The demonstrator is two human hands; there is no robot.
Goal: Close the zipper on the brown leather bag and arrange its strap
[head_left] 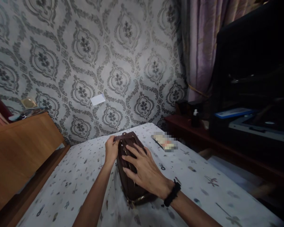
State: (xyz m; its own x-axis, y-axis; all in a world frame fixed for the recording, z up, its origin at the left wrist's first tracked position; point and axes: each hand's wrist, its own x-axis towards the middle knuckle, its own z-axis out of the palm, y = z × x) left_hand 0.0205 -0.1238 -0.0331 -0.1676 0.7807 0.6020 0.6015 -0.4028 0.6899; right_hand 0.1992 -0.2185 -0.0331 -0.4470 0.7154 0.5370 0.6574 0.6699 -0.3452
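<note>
A dark brown bag (127,183) with several gold-coloured zips lies on the patterned white cloth, its length running away from me. At its far left corner, my left hand (111,150) is closed on a brown strap (123,137) that crosses the far end. My right hand (144,167) lies over the bag's upper face with its fingers spread; a black band (172,193) is round that wrist. The palm and fingers hide part of the zips. Right of the bag's far end lies a small flat item (164,142), blurred out in the picture.
A wooden panel (21,151) stands along the left side. Behind is a patterned wall (118,78) with a white card (97,99) on it. On the right, a dark red shelf (180,123) holds a small dark bottle (195,119), beside a large black object (251,69).
</note>
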